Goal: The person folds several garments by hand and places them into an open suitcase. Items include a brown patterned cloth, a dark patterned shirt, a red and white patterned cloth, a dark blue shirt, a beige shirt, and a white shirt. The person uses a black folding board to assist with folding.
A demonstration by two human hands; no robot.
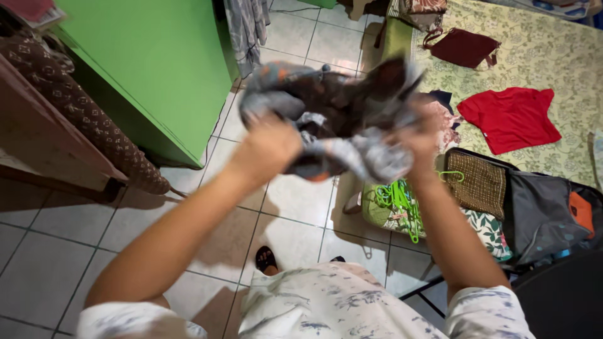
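1. The person's left hand point(270, 145) is clenched on the near left edge of a grey and dark patterned garment point(333, 119), raised in front of the chest above the tiled floor point(50, 263).
2. The right hand point(419, 139) grasps the garment's right side; motion blur hides the fingers, so the exact grip cannot be made out.
3. The garment hangs bunched between the two hands, with orange flecks showing.
4. Below the right forearm lie bright green hangers point(401, 199) on a leafy cloth.
5. An open grey bag point(540, 210) sits just right of them.
6. A red shirt point(510, 118) lies flat on the floral mat point(553, 44), well apart.
7. A green cabinet point(151, 63) stands at left.
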